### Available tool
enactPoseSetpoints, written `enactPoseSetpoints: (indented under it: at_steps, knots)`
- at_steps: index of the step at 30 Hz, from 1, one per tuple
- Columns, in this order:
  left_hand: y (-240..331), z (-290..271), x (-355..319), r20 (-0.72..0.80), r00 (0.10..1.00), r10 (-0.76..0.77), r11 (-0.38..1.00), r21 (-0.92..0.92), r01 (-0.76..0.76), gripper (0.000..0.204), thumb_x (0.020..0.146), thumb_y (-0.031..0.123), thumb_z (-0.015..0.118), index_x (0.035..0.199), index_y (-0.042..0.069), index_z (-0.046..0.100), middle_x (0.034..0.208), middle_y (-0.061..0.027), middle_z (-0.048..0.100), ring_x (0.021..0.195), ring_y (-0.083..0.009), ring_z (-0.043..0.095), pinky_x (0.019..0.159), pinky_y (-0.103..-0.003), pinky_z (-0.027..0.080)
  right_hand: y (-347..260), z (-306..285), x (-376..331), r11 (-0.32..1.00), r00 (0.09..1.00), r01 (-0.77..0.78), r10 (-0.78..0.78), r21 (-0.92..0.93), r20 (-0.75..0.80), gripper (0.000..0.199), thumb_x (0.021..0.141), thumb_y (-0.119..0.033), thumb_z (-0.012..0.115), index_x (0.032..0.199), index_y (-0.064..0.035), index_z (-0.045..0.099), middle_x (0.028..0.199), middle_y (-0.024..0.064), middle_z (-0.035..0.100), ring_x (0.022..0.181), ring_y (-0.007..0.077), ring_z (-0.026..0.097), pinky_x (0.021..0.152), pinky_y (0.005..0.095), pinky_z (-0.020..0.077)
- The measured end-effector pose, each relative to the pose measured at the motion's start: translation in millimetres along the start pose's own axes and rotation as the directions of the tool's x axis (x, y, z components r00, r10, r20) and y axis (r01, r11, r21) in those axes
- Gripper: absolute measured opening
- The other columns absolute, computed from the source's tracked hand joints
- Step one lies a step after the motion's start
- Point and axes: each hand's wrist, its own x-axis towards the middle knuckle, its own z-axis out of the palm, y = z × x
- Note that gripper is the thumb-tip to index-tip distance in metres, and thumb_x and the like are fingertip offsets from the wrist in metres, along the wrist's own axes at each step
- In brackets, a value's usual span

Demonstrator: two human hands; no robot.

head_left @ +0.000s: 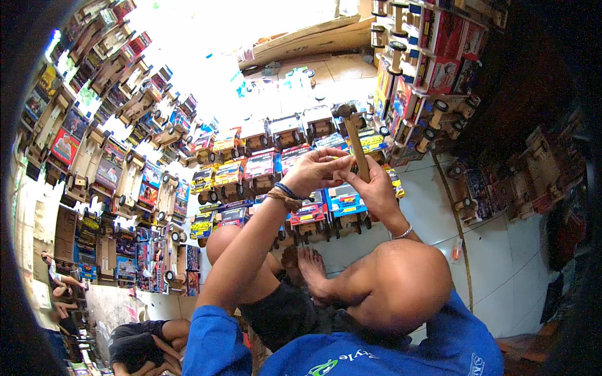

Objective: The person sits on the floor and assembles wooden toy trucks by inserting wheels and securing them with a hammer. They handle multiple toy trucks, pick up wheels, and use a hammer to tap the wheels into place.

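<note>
I see a plain tan wooden-handled hammer [355, 143] with a dark grey head at the centre of the frame. Around it, pale raw-wood toy trucks [260, 168] carry panels in red, yellow and blue print, with black wheels. My left wrist wears a blue-and-tan corded band [285, 195], my right a thin silver bangle [403, 234]. My shirt [401, 351], lower centre, is bright blue; the floor [495, 257] at right is pale grey-white.

Both forearms raised, hands meeting mid-frame. Left hand [311, 170] fingers curled, pinching toward the right; cord bands on wrist. Right hand [375, 188] closed in a grip, thin bracelet on wrist. Knees bent, feet bare.
</note>
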Motion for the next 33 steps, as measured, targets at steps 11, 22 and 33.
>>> enactPoseSetpoints:
  at_steps: [11, 22, 33]
  knots:
    - [-34, 35, 38, 0.165, 0.979, -0.121, 0.968, -0.198, 0.153, 0.041, 0.097, 0.032, 0.066, 0.131, 0.009, 0.059, 0.100, 0.0026, 0.058, 0.078, -0.0060, 0.052, 0.074, -0.023, 0.055, 18, -66, 2, 0.954, 0.972, -0.231, 0.220, 0.189, 0.079, 0.025, 0.100, -0.028, 0.062, 0.111, -0.0057, 0.066, 0.072, -0.0070, 0.055, 0.058, 0.0001, 0.044, 0.050, 0.0206, 0.0377]
    - [-23, 76, 83, 0.197, 0.956, 0.216, 0.919, 0.291, -0.267, 0.038, 0.099, 0.040, 0.063, 0.114, 0.005, 0.067, 0.087, 0.0041, 0.066, 0.065, -0.0005, 0.047, 0.054, -0.019, 0.036, -2, -137, 55, 0.862, 0.940, -0.042, 0.206, -0.504, 0.272, 0.038, 0.090, -0.036, 0.070, 0.102, -0.0001, 0.070, 0.070, 0.0056, 0.064, 0.062, 0.0130, 0.058, 0.057, 0.0323, 0.0476]
    - [-92, 46, 124, 0.008, 1.000, 0.025, 1.000, 0.004, -0.025, 0.028, 0.099, 0.027, 0.065, 0.114, 0.004, 0.068, 0.104, -0.0019, 0.072, 0.065, -0.0016, 0.050, 0.058, -0.018, 0.042, 67, -123, 24, 0.916, 0.915, -0.400, 0.398, 0.019, 0.072, 0.030, 0.095, -0.030, 0.068, 0.105, -0.0025, 0.063, 0.073, -0.0039, 0.055, 0.057, 0.0041, 0.049, 0.043, 0.0218, 0.0410]
